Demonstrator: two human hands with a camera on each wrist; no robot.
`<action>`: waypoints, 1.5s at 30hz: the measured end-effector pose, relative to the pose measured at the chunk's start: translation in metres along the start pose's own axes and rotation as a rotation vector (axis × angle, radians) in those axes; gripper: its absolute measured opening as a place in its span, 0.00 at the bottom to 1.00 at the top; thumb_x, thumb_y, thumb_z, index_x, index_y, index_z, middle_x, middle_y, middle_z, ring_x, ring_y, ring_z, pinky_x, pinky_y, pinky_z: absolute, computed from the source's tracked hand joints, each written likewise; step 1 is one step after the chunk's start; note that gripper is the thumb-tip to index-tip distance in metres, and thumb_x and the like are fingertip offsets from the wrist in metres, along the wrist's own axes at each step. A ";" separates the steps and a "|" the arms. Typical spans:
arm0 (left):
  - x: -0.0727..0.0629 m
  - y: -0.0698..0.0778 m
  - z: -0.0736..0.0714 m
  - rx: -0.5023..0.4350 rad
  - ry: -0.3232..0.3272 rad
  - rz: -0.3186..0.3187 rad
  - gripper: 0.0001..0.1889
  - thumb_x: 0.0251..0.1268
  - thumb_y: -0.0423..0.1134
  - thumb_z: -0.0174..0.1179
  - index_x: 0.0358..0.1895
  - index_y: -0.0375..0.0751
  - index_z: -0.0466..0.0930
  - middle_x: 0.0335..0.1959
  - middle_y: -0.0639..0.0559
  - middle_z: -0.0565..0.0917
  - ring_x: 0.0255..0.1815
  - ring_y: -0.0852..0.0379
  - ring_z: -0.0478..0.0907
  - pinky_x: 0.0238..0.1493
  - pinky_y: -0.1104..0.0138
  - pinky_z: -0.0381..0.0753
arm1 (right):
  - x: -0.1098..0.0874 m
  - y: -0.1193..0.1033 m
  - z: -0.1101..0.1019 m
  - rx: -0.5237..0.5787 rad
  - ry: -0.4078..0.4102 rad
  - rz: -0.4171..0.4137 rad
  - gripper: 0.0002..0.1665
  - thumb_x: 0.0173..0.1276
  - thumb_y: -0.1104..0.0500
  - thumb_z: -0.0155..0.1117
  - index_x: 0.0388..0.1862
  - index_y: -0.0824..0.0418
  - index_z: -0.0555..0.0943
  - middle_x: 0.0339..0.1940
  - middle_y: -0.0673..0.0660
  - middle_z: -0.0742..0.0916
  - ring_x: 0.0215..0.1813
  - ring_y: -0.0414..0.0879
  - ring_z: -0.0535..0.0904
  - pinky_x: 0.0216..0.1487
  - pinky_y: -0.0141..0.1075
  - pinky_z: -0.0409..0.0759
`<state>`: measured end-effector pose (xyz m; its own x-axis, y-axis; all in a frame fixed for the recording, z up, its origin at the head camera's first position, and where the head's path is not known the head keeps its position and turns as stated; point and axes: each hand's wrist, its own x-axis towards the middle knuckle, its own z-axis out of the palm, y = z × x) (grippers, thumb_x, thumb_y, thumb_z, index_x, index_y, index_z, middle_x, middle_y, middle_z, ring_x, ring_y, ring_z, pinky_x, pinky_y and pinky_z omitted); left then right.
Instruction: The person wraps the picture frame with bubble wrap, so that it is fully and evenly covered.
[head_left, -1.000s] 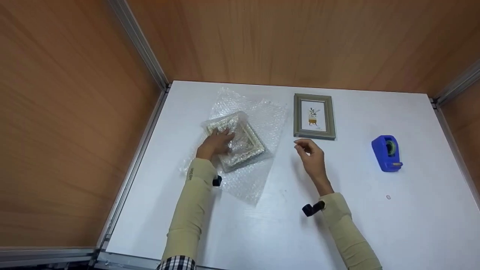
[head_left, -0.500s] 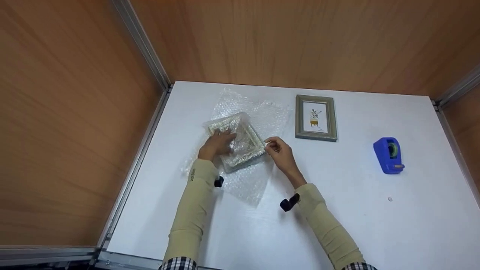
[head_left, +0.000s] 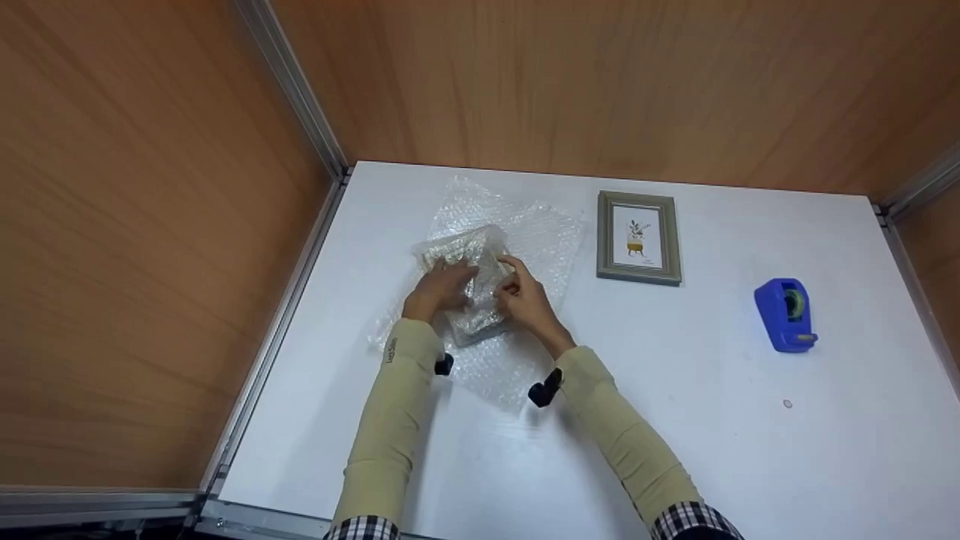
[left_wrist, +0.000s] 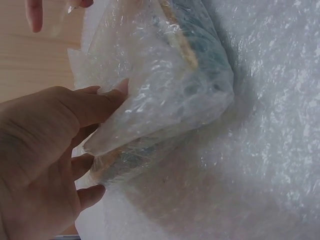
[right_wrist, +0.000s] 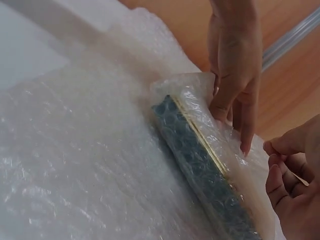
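A picture frame wrapped in bubble wrap lies on a spread sheet of bubble wrap. The frame's gold edge and dark side show through the plastic in the right wrist view. My left hand rests on the package's left part, fingers extended; in the left wrist view its thumb and fingertips press on the loose wrap. Over the package's right side, my right hand has thumb and finger pinched together. Between them is what looks like a small strip of clear tape, hard to see clearly.
An unwrapped grey-green picture frame with a plant print lies at the back. Farther right stands a blue tape dispenser. A small ring-like bit is on the white table. Wooden panels rise behind and at the sides.
My right hand has moved left from below the unwrapped frame to the wrapped package, fingers still pinched. The left hand has stayed on the package.
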<state>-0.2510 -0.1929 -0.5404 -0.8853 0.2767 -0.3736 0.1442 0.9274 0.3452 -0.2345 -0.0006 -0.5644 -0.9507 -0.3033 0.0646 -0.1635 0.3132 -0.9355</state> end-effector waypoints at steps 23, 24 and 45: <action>-0.002 0.003 0.000 -0.127 0.024 -0.102 0.41 0.62 0.45 0.63 0.76 0.57 0.50 0.76 0.37 0.51 0.77 0.35 0.44 0.73 0.45 0.55 | 0.021 0.004 0.030 0.013 -0.025 0.083 0.40 0.68 0.70 0.54 0.75 0.65 0.49 0.38 0.60 0.82 0.25 0.40 0.75 0.24 0.29 0.74; -0.002 0.003 0.000 -0.126 0.019 -0.105 0.41 0.63 0.45 0.62 0.76 0.58 0.49 0.77 0.37 0.50 0.77 0.35 0.44 0.73 0.44 0.54 | 0.021 0.004 0.030 0.010 -0.025 0.097 0.41 0.68 0.70 0.54 0.76 0.64 0.49 0.37 0.60 0.82 0.23 0.41 0.75 0.22 0.30 0.74; -0.004 0.001 0.000 -0.161 -0.006 -0.119 0.42 0.63 0.44 0.62 0.76 0.64 0.48 0.79 0.49 0.47 0.77 0.35 0.40 0.73 0.41 0.51 | 0.024 0.005 0.035 0.080 0.066 0.055 0.42 0.68 0.71 0.53 0.77 0.61 0.48 0.44 0.62 0.83 0.35 0.47 0.78 0.30 0.31 0.74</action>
<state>-0.2479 -0.1929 -0.5384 -0.8892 0.1692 -0.4250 -0.0345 0.9016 0.4311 -0.2488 -0.0374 -0.5800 -0.9734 -0.2269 0.0324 -0.0913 0.2545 -0.9628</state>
